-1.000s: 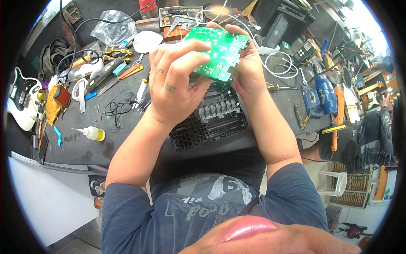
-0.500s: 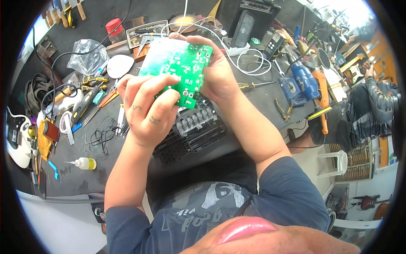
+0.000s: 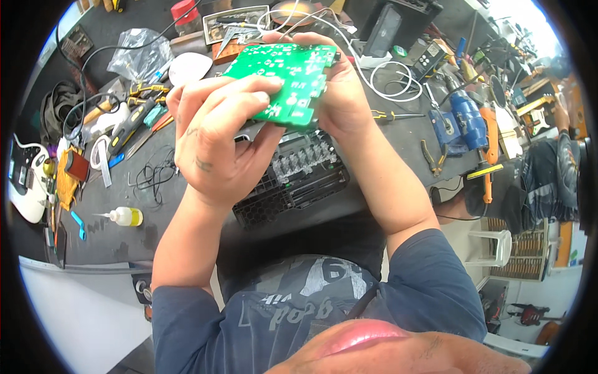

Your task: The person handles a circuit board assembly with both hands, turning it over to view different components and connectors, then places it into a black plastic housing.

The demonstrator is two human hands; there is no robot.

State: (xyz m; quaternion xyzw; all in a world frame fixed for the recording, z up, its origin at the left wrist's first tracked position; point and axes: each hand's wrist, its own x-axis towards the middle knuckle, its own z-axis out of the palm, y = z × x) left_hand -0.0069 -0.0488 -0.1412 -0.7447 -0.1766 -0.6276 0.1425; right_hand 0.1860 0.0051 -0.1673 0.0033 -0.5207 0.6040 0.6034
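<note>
Broadly, most of the view is taken up by a dark workbench, its far half crowded with tools and odds and ends. At the back, to the right of the middle, a large black box is set down. Near the front edge lies a black plastic case, partly covered from view by the hands and by what is held in them. Toward the back left, a crumpled clear plastic bag is seen. In the middle, above the bench and beyond the case, a green circuit board is held up at a tilt between both hands. Its left part is gripped by the left hand, with fingertips laid on the green face and the thumb at the lower edge. Its right side is gripped by the right hand, whose fingers are partly hidden behind it. To the right of the right forearm, pliers are left with handles spread, near a thin screwdriver. Left of the left forearm, a small bottle is found lying on its side.
</note>
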